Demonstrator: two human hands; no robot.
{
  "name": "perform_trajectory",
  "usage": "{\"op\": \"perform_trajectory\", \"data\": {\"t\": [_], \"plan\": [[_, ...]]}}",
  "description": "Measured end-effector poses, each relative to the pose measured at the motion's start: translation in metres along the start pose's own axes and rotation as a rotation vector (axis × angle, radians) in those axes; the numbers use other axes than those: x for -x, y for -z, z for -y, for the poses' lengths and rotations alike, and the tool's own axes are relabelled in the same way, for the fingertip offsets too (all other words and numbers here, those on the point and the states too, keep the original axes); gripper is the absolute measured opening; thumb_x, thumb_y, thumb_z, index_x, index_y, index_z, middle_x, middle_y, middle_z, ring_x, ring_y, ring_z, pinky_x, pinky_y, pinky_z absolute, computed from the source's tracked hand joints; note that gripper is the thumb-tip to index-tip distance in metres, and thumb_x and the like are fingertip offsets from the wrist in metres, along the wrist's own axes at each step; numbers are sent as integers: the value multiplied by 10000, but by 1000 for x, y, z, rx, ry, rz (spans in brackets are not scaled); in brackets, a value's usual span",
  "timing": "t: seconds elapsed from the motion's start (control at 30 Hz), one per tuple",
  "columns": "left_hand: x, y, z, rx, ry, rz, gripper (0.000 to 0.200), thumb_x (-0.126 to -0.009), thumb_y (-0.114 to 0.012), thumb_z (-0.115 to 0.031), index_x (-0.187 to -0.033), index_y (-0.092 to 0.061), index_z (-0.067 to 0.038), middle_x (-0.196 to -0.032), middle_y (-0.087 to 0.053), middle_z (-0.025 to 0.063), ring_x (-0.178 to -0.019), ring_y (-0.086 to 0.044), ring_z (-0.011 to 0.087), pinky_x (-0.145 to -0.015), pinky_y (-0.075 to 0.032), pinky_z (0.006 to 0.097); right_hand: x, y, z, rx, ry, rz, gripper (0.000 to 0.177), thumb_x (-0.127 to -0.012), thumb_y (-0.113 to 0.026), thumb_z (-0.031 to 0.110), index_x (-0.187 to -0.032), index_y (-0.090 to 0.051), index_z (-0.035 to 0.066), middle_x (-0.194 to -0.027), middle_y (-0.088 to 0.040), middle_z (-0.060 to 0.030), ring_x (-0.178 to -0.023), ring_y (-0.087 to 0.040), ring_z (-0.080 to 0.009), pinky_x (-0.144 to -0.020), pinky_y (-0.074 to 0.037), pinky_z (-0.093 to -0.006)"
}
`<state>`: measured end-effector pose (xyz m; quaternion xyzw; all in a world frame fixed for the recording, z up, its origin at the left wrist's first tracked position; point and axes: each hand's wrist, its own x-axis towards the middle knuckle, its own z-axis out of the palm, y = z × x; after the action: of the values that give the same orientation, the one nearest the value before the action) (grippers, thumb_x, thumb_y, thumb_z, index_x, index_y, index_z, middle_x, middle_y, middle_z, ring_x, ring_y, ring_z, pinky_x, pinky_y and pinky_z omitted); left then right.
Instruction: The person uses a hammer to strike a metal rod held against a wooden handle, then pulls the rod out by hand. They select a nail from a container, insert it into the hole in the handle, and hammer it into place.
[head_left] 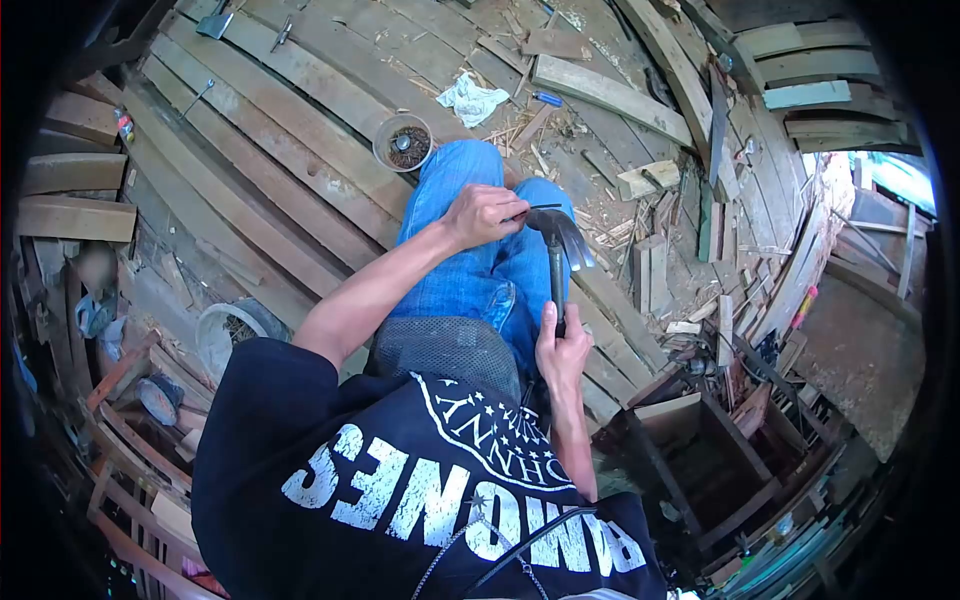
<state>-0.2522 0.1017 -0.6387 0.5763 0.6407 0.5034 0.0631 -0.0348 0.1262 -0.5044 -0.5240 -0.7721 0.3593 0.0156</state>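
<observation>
My right hand (564, 342) is wrapped round the dark handle of a claw hammer (556, 262). The hammer points away from me, its head above my right knee and its shiny claw turned to the right. My left hand (487, 215) is closed in a pinch just left of the hammer head. A thin dark nail (546, 207) sticks out from its fingertips, beside the hammer head. Beyond my left knee stands a round bucket (377, 150) with small brown pieces in it, which look like nails.
Long wooden planks (270, 170) run across on the left. Ahead lie a white cloth (472, 99), a blue-handled tool (547, 98) and a squared beam (610, 102). Wood scraps (650, 270) litter the right side. A white bucket (215, 335) stands at my left, an open wooden box (700, 460) at my right.
</observation>
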Motion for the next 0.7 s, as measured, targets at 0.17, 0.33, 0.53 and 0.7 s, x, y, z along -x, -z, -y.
{"op": "perform_trajectory", "data": {"t": [0.17,0.33,0.53,0.7], "plan": [[1,-1,0,12,0,-21,151,-661,-729,-68,-795,-662,-46,-683,-630,57,-616,-630,225,-536,-507,336,0,0,-4,-7,-12,1,290,-934,-567,308,-932,-597,19,-553,-563,-152,-471,-582,-242,-467,-421,-368],[2,-2,2,12,-10,-45,149,-669,-729,-71,-798,-659,-46,-686,-629,58,-617,-628,223,-539,-507,339,-3,-2,-4,-21,6,9,289,-936,-563,302,-948,-602,17,-578,-587,-143,-485,-593,-222,-477,-432,-359],[5,1,1,29,28,27,214,-634,-744,-37,-836,-681,-14,-761,-675,93,-670,-660,241,-571,-531,340,-1,-2,2,-11,-16,17,292,-934,-565,305,-953,-603,15,-591,-598,-140,-489,-595,-207,-478,-437,-350],[3,2,0,27,41,34,182,-654,-745,-38,-822,-679,-25,-744,-669,86,-651,-653,231,-558,-522,331,1,0,3,-18,-9,-4,292,-934,-565,308,-920,-593,18,-569,-580,-134,-469,-574,-204,-470,-427,-353]]}}
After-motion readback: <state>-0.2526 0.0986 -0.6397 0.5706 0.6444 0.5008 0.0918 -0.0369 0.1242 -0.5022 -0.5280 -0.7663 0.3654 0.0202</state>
